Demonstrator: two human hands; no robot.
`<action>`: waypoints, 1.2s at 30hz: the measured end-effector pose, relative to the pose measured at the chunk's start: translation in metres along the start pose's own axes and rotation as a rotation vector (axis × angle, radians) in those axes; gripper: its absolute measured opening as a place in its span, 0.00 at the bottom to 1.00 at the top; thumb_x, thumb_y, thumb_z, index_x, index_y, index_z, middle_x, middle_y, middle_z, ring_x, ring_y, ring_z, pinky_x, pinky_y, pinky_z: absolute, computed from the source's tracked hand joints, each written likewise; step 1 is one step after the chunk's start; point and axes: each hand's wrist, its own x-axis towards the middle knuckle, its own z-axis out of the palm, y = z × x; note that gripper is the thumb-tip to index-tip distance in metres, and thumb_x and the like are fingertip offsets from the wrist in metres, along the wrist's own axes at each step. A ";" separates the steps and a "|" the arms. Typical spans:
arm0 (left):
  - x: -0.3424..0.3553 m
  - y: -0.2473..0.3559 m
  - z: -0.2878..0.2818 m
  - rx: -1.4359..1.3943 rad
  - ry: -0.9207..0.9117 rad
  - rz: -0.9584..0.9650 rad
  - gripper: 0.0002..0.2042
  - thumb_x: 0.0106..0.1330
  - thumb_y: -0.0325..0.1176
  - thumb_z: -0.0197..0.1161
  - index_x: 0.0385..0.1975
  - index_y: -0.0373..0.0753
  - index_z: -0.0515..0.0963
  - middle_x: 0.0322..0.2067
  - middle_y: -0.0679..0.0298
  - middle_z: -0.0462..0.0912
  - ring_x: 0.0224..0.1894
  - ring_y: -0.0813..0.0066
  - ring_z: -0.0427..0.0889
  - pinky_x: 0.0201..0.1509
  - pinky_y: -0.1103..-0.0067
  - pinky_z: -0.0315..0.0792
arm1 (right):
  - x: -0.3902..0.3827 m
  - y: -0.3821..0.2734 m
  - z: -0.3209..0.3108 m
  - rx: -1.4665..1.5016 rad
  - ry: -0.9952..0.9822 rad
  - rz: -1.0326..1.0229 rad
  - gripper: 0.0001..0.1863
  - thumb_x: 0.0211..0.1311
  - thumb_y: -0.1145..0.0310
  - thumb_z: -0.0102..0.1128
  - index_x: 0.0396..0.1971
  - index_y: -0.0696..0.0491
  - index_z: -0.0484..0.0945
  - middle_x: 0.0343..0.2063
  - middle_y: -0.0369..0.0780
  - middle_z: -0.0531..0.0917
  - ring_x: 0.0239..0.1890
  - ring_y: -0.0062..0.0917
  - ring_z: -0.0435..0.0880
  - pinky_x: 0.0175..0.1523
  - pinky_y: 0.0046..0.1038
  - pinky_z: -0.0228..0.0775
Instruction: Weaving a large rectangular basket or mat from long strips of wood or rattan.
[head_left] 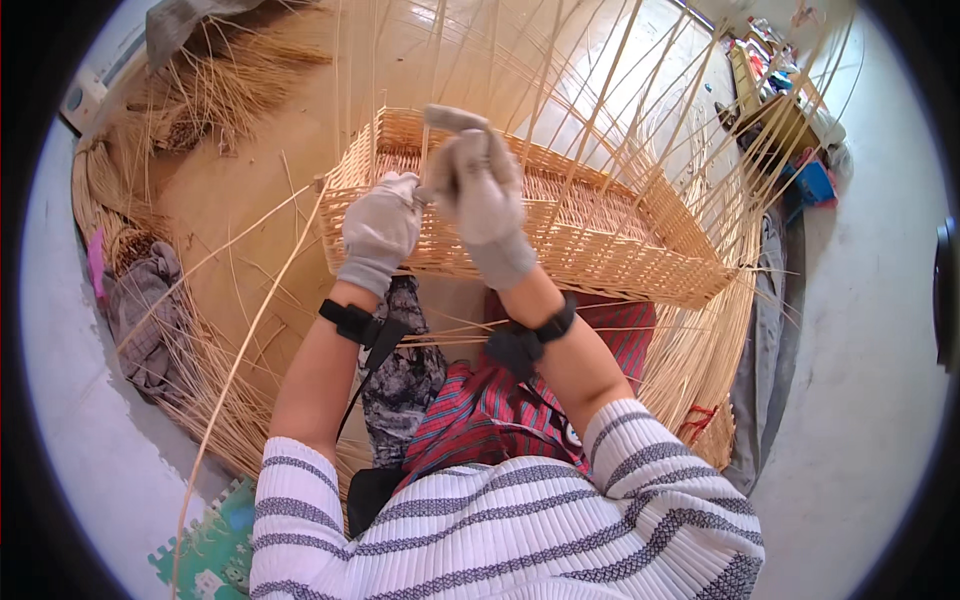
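The wicker basket (610, 255) lies crosswise in front of me, its near wall just beyond the striped red cloth (455, 410) on my lap, though I can't tell whether my knees bear its weight. My left hand (383, 225), gloved, has its fingers bent at the near rim toward the left end; whether they pinch a strand there or only rest on the weave, I cannot tell. My right hand (483, 190) is raised beside it over the same rim, blurred, its fingers curled, and I can't see what, if anything, they grip. What worries me is the weave: if my left fingers slacken while the right ones pull, a strand could spring up and leave a gap. The tall upright stakes (600, 100) stand so thick along the walls that a careless swing of my right forearm might bend one, and a dry one could crack. The long loose rod (237, 355) slanting from the left end down past my left arm could catch my elbow and tug that corner askew. The black cord (352, 405) below my left wrist strap (350, 320) might snag on stray strands, and thick gloves may dull my feel for a slipping end
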 end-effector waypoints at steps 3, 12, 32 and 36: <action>0.002 0.011 0.011 0.317 0.085 0.004 0.20 0.78 0.51 0.52 0.31 0.43 0.79 0.32 0.57 0.85 0.28 0.56 0.86 0.32 0.65 0.79 | -0.026 -0.017 -0.032 -0.258 0.297 0.036 0.18 0.83 0.57 0.47 0.54 0.54 0.81 0.20 0.29 0.76 0.19 0.09 0.66 0.24 0.15 0.58; 0.009 0.019 0.000 -0.020 -0.059 -0.182 0.24 0.79 0.51 0.49 0.48 0.36 0.84 0.45 0.52 0.87 0.46 0.51 0.86 0.50 0.61 0.80 | -0.093 -0.007 -0.031 -0.170 0.358 0.171 0.13 0.82 0.62 0.51 0.52 0.53 0.82 0.20 0.29 0.76 0.20 0.10 0.67 0.25 0.16 0.59; -0.012 -0.094 -0.018 -0.812 0.219 -0.044 0.26 0.60 0.39 0.80 0.52 0.38 0.74 0.50 0.65 0.80 0.50 0.72 0.80 0.61 0.76 0.75 | -0.013 0.019 -0.025 -0.213 0.520 0.025 0.12 0.71 0.78 0.61 0.50 0.49 0.78 0.40 0.39 0.88 0.19 0.11 0.74 0.20 0.16 0.65; -0.042 -0.043 -0.022 -0.763 0.605 -0.376 0.28 0.60 0.36 0.79 0.59 0.41 0.75 0.54 0.60 0.81 0.53 0.68 0.82 0.60 0.71 0.75 | -0.015 0.019 -0.021 -0.128 0.570 0.060 0.06 0.71 0.76 0.64 0.44 0.50 0.81 0.37 0.38 0.89 0.18 0.12 0.75 0.21 0.17 0.66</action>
